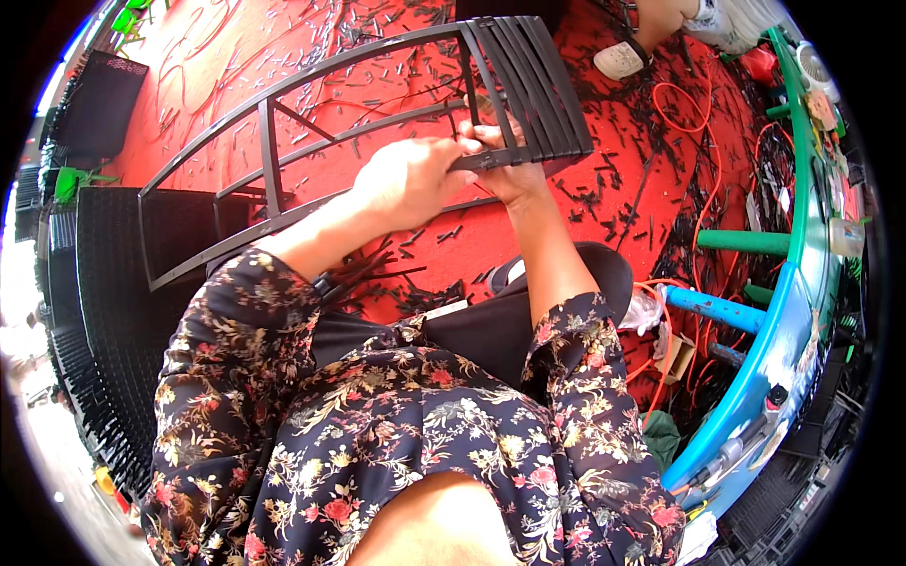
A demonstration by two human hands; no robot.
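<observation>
A black metal frame (271, 156), long and slightly curved with cross-bars, lies tilted across my lap. Flat black strips (533, 90) run side by side around its right end. My left hand (411, 179) is closed, its fingertips pinched at the near rail beside the last strip. What lies between those fingertips is mostly hidden, though a dark strip end shows there. My right hand (510, 170) reaches up from below and is closed around the near rail, fingers curled inside the frame. The two hands nearly touch.
Black strip offcuts (604, 179) litter the red floor (212, 85). Black woven panels (118, 283) stand at the left. A blue and green metal frame (788, 274) with tools curves along the right, near an orange hose (703, 127). Another person's shoe (620, 60) is at the far right.
</observation>
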